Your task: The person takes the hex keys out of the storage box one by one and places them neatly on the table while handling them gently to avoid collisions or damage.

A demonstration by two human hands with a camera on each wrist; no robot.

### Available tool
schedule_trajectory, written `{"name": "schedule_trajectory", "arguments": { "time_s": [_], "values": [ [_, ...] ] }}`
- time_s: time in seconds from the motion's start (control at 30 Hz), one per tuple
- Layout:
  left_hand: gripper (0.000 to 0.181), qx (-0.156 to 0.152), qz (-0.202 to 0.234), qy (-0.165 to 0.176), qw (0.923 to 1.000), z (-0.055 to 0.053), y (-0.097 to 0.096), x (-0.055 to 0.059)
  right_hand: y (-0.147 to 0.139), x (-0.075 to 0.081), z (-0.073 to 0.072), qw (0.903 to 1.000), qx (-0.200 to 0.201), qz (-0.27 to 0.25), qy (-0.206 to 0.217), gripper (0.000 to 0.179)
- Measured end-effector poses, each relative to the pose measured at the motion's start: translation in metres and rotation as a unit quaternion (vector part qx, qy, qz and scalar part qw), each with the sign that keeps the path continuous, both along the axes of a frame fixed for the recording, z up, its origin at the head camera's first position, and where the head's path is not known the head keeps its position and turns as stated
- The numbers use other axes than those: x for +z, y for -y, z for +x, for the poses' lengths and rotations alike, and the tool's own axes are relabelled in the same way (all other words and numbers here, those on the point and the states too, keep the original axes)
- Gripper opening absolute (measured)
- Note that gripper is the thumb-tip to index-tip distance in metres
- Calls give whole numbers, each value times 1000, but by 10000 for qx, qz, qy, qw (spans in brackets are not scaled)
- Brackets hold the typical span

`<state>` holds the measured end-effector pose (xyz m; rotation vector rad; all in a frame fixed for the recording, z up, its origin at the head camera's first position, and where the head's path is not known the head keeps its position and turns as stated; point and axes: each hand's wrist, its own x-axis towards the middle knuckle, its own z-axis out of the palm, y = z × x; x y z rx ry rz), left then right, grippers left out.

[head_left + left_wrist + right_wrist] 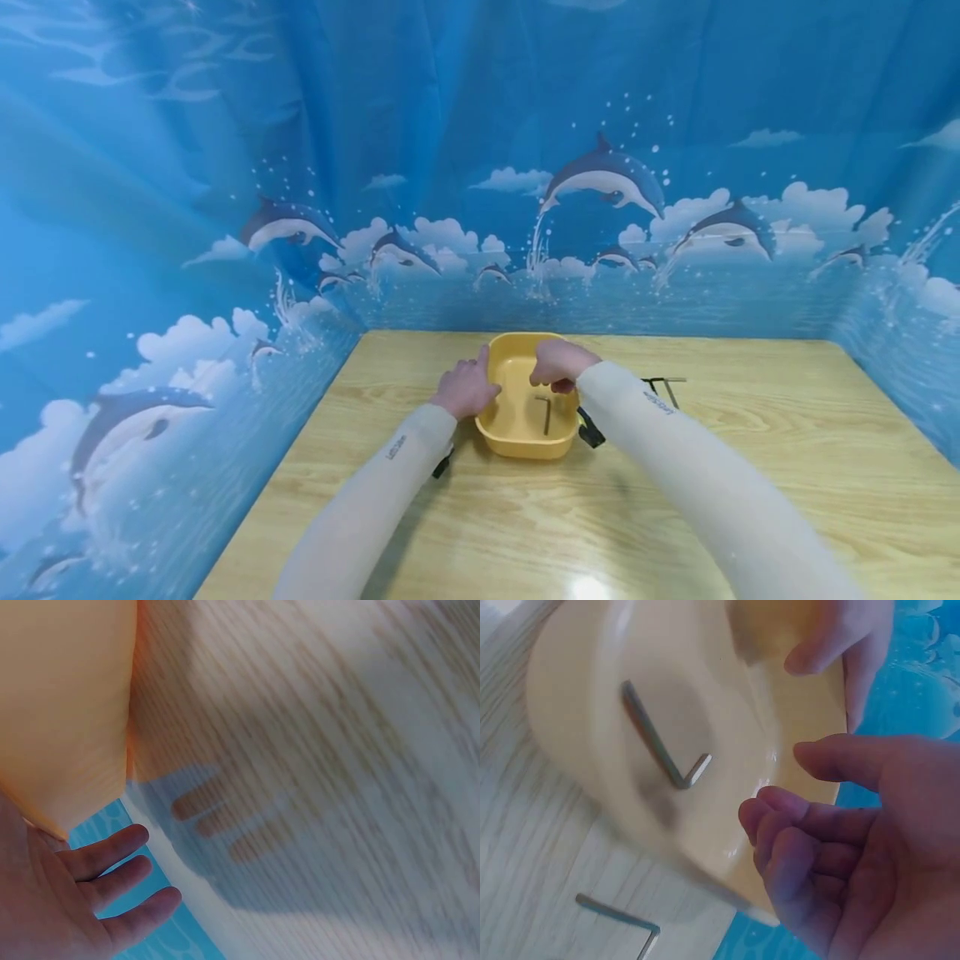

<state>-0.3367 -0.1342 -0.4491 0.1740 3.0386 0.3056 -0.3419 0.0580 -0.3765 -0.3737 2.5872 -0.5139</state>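
A yellow plastic basin [525,448] stands on the table between the two hands. My left hand [463,388] holds its left rim, thumb inside. In the left wrist view, other fingers [112,889] stretch out beside the basin's outer wall. Over the basin's right side hovers my right hand [562,364]. The right wrist view shows that its fingers are loosely curled, the thumb stands apart and nothing is held. An L-shaped hex key [656,739] lies on the basin floor, below the right hand. Another hex key [619,912] rests on the table outside the basin.
Dark and grey hex keys [666,385] lie on the wood-grain table [787,417] to the right of the basin, partly behind the right sleeve. A blue curtain [465,283] printed with dolphins hangs along the table's back and sides.
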Motion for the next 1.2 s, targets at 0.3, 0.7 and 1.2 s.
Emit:
{"name": "schedule_trajectory", "arguments": {
  "time_s": [0.3,0.7,1.2],
  "values": [
    [85,-148,77,-126,9998,2,3,3,20,-6,-4,9993,-123,336,143,9],
    [84,-152,-22,-157,9998,5,2,4,32,-13,1,9808,726,1791,-242,28],
    [83,-205,-48,-269,9994,5,3,3,38,-13,7,9765,918,1899,-446,20]
  ]
}}
